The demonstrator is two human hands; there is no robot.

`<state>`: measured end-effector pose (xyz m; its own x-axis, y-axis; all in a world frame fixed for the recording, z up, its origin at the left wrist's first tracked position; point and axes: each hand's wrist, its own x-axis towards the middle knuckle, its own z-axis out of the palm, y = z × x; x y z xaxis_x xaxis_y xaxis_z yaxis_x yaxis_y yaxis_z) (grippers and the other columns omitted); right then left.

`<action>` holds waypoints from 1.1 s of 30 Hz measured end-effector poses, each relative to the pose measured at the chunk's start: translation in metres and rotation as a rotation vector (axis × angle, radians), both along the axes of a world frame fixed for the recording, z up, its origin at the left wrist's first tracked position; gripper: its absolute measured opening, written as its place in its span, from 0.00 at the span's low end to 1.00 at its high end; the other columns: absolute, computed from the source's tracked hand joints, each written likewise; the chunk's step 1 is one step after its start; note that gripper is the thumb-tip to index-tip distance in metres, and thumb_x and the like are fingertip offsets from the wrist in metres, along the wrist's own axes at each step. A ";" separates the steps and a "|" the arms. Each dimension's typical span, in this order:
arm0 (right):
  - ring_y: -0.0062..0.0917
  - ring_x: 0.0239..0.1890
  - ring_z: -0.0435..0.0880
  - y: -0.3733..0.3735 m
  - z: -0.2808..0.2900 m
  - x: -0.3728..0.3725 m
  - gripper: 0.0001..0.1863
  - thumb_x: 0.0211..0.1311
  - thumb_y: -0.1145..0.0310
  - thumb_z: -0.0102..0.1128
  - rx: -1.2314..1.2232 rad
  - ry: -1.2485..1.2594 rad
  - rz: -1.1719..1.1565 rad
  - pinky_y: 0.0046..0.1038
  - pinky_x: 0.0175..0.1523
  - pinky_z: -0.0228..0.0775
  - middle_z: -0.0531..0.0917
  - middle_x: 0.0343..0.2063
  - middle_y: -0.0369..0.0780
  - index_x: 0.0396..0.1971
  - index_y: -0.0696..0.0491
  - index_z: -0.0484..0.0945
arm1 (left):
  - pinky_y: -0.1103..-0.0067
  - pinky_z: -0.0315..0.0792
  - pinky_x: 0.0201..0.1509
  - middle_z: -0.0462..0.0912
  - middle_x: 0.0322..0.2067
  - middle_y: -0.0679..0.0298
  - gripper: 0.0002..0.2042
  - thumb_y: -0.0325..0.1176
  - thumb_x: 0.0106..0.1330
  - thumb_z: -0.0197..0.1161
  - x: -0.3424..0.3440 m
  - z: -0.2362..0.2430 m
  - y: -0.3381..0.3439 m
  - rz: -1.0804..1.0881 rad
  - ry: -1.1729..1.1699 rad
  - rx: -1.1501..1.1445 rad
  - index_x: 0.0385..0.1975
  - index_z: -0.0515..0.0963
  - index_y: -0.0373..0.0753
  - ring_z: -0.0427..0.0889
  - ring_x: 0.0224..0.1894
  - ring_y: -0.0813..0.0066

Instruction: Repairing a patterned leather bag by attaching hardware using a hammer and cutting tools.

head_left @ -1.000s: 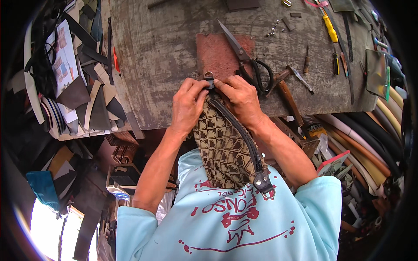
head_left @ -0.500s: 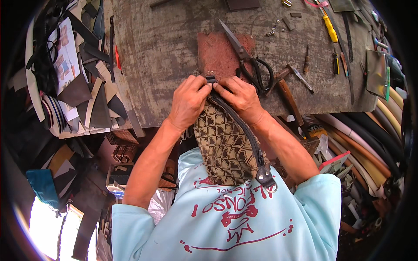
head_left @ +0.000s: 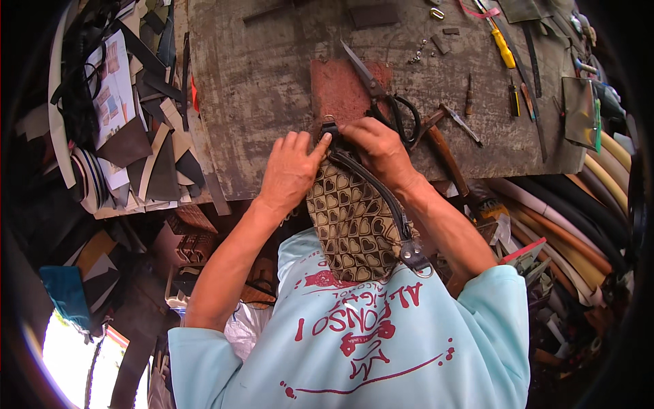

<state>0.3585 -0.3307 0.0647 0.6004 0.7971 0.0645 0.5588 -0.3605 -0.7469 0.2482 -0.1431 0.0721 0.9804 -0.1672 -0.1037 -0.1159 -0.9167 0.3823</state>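
Note:
A brown and tan heart-patterned bag with a dark zipper along its right side hangs from the table edge down to my lap. At its upper end is a black leather tab with a metal ring, over a red slab. My left hand grips the bag's upper left, its thumb pressed on the tab. On the tab's other side, my right hand has bent fingers holding the bag's end; its fingertips are partly hidden. A second black tab with rivets and a ring sits at the lower end.
Scissors lie across the slab, beside my right hand. Right of them are a hammer, a silver pen-like tool and a yellow-handled screwdriver. Leather scraps pile up at the left; rolled material lies at the lower right.
My left thumb has straightened upward along the tab, and my hands have parted slightly, showing more of it. The bag stays in place while the view has shifted a little.

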 end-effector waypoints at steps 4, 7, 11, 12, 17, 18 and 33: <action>0.44 0.33 0.83 0.010 0.002 -0.011 0.11 0.59 0.78 0.63 0.077 0.149 -0.293 0.38 0.38 0.75 0.82 0.32 0.48 0.42 0.59 0.80 | 0.69 0.66 0.44 0.71 0.34 0.62 0.20 0.37 0.67 0.62 -0.006 -0.012 0.006 0.018 -0.027 -0.088 0.58 0.78 0.44 0.70 0.39 0.64; 0.44 0.33 0.83 0.018 0.001 -0.012 0.09 0.56 0.74 0.67 -0.024 0.175 -0.344 0.39 0.38 0.75 0.83 0.30 0.48 0.37 0.59 0.82 | 0.69 0.65 0.44 0.69 0.33 0.62 0.20 0.38 0.67 0.62 -0.005 -0.018 0.010 -0.015 -0.079 -0.088 0.58 0.78 0.44 0.69 0.39 0.63; 0.45 0.33 0.83 0.025 -0.003 -0.010 0.09 0.53 0.70 0.69 -0.188 0.193 -0.338 0.42 0.37 0.74 0.83 0.29 0.47 0.31 0.57 0.81 | 0.68 0.67 0.49 0.72 0.37 0.60 0.20 0.38 0.66 0.64 -0.003 -0.016 0.011 -0.019 -0.035 -0.068 0.57 0.79 0.44 0.72 0.44 0.62; 0.45 0.32 0.83 0.026 -0.003 -0.009 0.09 0.52 0.69 0.69 -0.249 0.159 -0.346 0.43 0.36 0.74 0.83 0.29 0.47 0.30 0.57 0.80 | 0.67 0.67 0.53 0.73 0.42 0.59 0.20 0.36 0.65 0.63 -0.001 -0.017 0.010 -0.010 -0.125 -0.095 0.56 0.79 0.42 0.72 0.49 0.60; 0.46 0.32 0.83 0.033 -0.003 -0.010 0.09 0.52 0.70 0.67 -0.286 0.038 -0.339 0.43 0.36 0.74 0.81 0.28 0.46 0.30 0.55 0.76 | 0.65 0.66 0.61 0.73 0.56 0.59 0.19 0.31 0.61 0.62 0.005 -0.022 0.017 -0.126 -0.264 -0.099 0.54 0.79 0.38 0.70 0.60 0.57; 0.46 0.33 0.82 0.034 -0.003 -0.012 0.09 0.52 0.71 0.67 -0.279 0.021 -0.342 0.43 0.36 0.74 0.80 0.28 0.46 0.31 0.54 0.76 | 0.64 0.66 0.61 0.72 0.60 0.62 0.21 0.30 0.59 0.65 0.002 -0.021 0.019 -0.177 -0.247 -0.049 0.54 0.78 0.38 0.71 0.60 0.59; 0.46 0.36 0.80 -0.090 -0.009 0.073 0.07 0.62 0.69 0.60 -0.242 -0.411 -0.588 0.43 0.42 0.73 0.80 0.30 0.49 0.30 0.58 0.78 | 0.64 0.69 0.60 0.76 0.59 0.62 0.22 0.27 0.59 0.64 -0.002 -0.028 0.017 -0.153 -0.263 -0.061 0.55 0.76 0.38 0.75 0.54 0.60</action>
<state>0.4318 -0.4202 0.0552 0.8964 0.3732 0.2390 0.4401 -0.8126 -0.3819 0.2465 -0.1260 0.0438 0.9354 -0.3128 0.1651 -0.3528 -0.8573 0.3750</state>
